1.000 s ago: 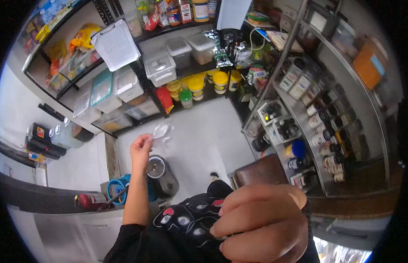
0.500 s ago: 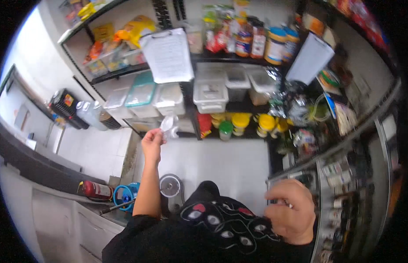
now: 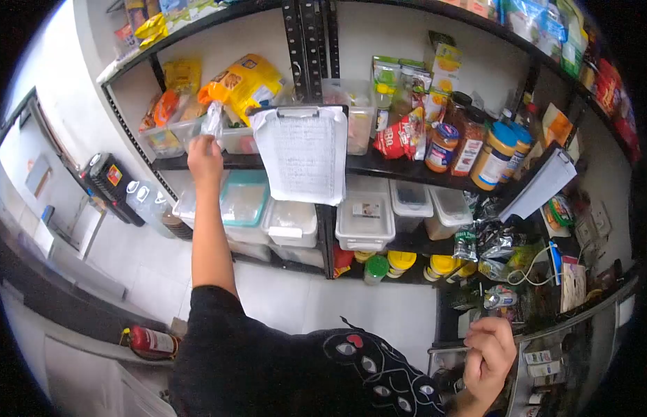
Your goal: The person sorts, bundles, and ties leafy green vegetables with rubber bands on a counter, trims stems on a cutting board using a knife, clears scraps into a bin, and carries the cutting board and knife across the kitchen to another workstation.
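Note:
My left hand (image 3: 206, 163) is raised at the shelving on the left, its fingers closed on a small clear plastic bag (image 3: 212, 119). The bag sticks up above the fingertips, in front of the bins of packets on the middle shelf. Just behind it are a clear plastic bin (image 3: 164, 143) and a large yellow packet (image 3: 248, 85). To the right of that hand, a clipboard with a written sheet (image 3: 300, 156) hangs from the shelf post. My right hand (image 3: 492, 354) is held low at the right with curled fingers, and I see nothing in it.
Lidded tubs (image 3: 290, 221) line the lower shelf, and jars (image 3: 492, 156) stand on the middle shelf. Another clipboard (image 3: 542, 182) hangs at the right. A fire extinguisher (image 3: 151, 342) is low on the left. Water bottles (image 3: 146, 198) stand by the wall.
My left hand has risen with the plastic bag from the lower tubs to the middle shelf. The view has shifted closer to the shelving. My right hand has dropped slightly and stays curled.

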The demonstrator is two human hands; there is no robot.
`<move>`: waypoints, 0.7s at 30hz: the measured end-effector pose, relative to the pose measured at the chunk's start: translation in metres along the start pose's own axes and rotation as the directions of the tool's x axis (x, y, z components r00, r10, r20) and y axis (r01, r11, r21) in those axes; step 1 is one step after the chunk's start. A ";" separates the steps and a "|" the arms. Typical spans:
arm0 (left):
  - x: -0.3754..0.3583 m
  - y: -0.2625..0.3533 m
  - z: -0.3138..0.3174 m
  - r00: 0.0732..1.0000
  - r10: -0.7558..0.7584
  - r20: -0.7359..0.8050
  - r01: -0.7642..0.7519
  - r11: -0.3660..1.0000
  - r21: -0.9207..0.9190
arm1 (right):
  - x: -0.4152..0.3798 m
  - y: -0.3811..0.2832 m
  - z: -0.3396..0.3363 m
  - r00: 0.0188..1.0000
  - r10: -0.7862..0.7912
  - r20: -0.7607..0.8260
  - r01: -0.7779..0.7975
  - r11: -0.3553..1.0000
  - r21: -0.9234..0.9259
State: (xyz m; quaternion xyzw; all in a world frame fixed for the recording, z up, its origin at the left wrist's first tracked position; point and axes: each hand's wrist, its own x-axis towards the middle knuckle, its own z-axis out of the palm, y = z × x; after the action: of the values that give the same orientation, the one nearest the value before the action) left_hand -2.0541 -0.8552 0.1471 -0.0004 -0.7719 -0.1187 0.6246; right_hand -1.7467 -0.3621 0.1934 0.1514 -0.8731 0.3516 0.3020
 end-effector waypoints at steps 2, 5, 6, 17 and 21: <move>0.016 -0.029 0.038 0.975 0.003 0.222 -0.039 0.987 0.159 | 0.012 0.003 0.017 0.999 0.034 -0.003 -0.034 0.999 -0.006; 0.019 -0.068 0.085 0.828 -0.105 0.550 -0.131 0.918 0.373 | 0.026 0.008 0.039 0.996 0.090 0.022 -0.088 0.995 -0.055; 0.019 -0.074 0.095 0.804 -0.092 0.587 -0.176 0.907 0.384 | 0.028 0.010 0.043 0.992 0.120 0.031 -0.117 0.990 -0.080; 0.057 -0.088 0.146 0.374 -0.402 0.836 -0.174 0.855 0.489 | 0.022 0.015 0.058 0.855 0.516 0.046 -0.500 0.845 -0.188; 0.056 -0.122 0.157 0.433 -0.427 0.794 -0.004 0.880 0.475 | -0.007 0.011 0.045 0.872 0.489 -0.001 -0.479 0.854 -0.203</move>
State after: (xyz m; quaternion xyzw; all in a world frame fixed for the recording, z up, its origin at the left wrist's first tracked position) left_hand -2.2360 -0.9526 0.1483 0.1680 -0.9807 -0.0166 0.0983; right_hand -1.7656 -0.3853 0.1577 -0.0948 -0.9208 0.3242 0.1951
